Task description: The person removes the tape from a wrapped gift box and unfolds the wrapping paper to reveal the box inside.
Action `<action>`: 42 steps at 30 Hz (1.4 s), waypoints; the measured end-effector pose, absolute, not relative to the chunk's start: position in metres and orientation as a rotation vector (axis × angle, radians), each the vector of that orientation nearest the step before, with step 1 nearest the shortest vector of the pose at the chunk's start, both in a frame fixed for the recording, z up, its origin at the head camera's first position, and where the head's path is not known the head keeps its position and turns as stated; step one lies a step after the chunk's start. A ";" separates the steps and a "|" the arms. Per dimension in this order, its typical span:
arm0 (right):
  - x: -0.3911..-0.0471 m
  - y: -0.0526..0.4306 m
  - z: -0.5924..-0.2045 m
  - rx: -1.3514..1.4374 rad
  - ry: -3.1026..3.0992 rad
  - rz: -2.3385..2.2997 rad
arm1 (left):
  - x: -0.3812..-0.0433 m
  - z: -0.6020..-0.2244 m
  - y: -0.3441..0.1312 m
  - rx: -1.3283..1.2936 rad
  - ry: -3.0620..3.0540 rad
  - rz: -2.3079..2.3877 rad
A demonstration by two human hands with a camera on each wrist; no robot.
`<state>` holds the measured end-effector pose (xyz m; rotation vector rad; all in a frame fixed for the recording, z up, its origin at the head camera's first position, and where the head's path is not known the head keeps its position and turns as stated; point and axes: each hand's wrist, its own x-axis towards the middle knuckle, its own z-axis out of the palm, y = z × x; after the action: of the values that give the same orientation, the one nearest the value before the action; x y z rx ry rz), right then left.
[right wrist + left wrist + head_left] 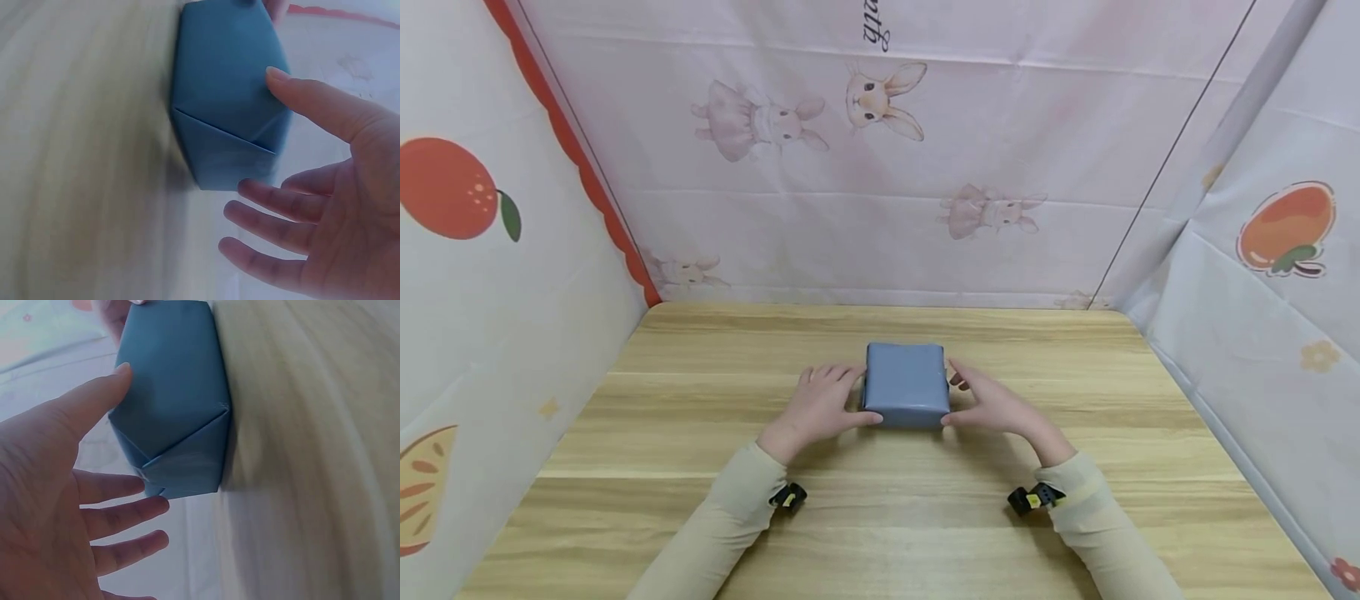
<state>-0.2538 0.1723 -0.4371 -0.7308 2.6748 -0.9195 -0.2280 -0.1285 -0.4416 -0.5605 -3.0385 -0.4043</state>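
On the pink cloth (1075, 100) at the back, we see dark slanted letters (872, 25), turned sideways and cut by the top edge; we read "th" among them, but we cannot be sure of the other signs. On the black wrist cameras (797, 497), the yellow patches (1034, 501) are too small to read.

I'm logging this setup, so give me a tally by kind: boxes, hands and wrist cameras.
Boxes: 1 (blue box)
Hands: 2 (left hand, right hand)
Wrist cameras: 2 (left camera, right camera)
Total: 5
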 end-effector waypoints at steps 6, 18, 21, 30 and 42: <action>-0.254 0.179 -0.425 -0.784 2.712 -0.887 | -0.225 -0.435 -0.126 -0.632 -3.008 -0.390; -0.272 0.157 -0.404 -0.897 2.893 -0.846 | -0.222 -0.436 -0.121 -0.785 -2.865 -0.289; -0.278 0.147 -0.400 -0.971 2.957 -0.758 | -0.222 -0.437 -0.121 -0.789 -2.845 -0.273; -0.297 0.120 -0.399 -1.346 3.104 -0.410 | -0.222 -0.440 -0.118 -0.782 -2.829 -0.250; -0.316 0.106 -0.406 -1.558 3.125 0.053 | -0.222 -0.443 -0.116 -0.755 -2.807 -0.231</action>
<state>-0.3159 0.1056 -0.4065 -1.5583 3.1250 0.0534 -0.2216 -0.1161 -0.4425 -0.7551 -2.8072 -0.2309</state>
